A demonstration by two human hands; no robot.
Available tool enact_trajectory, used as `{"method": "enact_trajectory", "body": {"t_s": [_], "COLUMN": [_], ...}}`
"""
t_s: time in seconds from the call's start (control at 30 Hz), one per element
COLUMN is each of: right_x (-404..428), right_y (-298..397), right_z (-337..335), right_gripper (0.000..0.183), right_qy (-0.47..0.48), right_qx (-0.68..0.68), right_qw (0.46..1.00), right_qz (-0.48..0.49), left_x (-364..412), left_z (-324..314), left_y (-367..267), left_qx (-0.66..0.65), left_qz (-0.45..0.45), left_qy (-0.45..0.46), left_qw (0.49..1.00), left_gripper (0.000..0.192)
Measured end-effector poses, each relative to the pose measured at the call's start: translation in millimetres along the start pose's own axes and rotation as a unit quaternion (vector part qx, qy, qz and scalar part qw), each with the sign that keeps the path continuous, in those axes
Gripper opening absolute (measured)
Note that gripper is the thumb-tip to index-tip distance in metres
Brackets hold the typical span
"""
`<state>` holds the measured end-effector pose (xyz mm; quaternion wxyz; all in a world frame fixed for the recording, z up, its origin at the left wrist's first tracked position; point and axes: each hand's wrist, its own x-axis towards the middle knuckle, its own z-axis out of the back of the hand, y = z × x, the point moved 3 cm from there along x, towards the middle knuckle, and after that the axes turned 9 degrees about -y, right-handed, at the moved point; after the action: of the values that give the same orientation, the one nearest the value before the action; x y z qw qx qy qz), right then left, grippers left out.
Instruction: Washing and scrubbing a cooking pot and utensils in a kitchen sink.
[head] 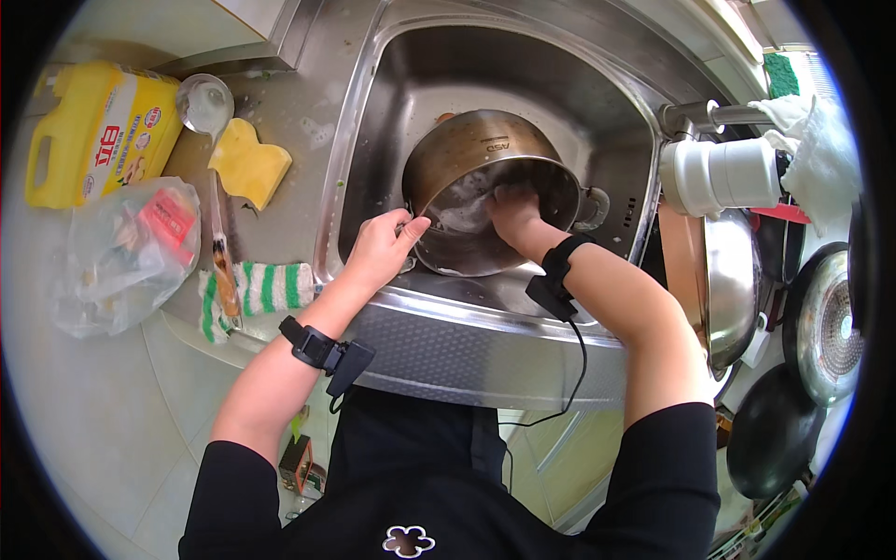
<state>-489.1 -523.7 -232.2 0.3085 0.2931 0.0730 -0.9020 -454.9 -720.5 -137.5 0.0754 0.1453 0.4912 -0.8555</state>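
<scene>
A two-handled steel pot point(483, 140) is tilted in the stainless steel sink point(434, 49), its mouth facing me. My left hand point(385, 241) grips the pot at its left side, thumb near the rim; the handle there is mostly covered. Inside the pot, my right hand point(514, 206) rests against the inner wall among white suds, its fingers bent and partly hidden. Whether it holds anything, I cannot tell. The pot's other handle point(595, 208) sticks out on the right. Both my wrists wear black straps with small devices, and a thin cable hangs from the right one.
On the left counter are a yellow sponge point(248, 161), a ladle point(205, 103), a green-striped cloth point(276, 287), a yellow jug point(105, 133) and a plastic bag point(133, 259). To the right stand a white pipe fitting point(724, 176), a steel bowl point(730, 280) and several pans point(773, 430).
</scene>
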Motion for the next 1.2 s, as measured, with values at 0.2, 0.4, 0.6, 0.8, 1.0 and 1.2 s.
{"method": "enact_trajectory", "body": {"t_s": [0.2,0.4,0.6,0.8,1.0,1.2], "right_x": [20,25,23,21,32,36], "right_y": [22,59,57,58,52,57], "right_z": [-19,51,55,32,37,38], "right_gripper": [0.027,0.021,0.021,0.022,0.022,0.022], "right_qy": [-0.061,-0.132,-0.164,-0.077,-0.147,-0.096], "right_qx": [0.206,0.499,0.554,0.375,0.575,0.473], "right_qw": [0.976,0.855,0.814,0.919,0.804,0.873], "right_qz": [-0.019,0.051,0.05,0.093,0.042,0.068], "left_x": [3,2,2,3,3,2], "left_z": [-5,0,-4,-2,-4,-4], "left_y": [6,11,16,17,14,18], "left_qx": [-0.003,-0.017,-0.023,-0.045,-0.047,-0.027], "left_qz": [-0.011,-0.012,-0.005,0.006,0.004,-0.008], "left_qy": [-0.004,-0.014,-0.008,0.0,-0.001,-0.005], "left_qw": [1.0,1.0,1.0,0.999,0.999,1.0], "left_gripper": [0.05,0.05,0.046,0.044,0.045,0.044]}}
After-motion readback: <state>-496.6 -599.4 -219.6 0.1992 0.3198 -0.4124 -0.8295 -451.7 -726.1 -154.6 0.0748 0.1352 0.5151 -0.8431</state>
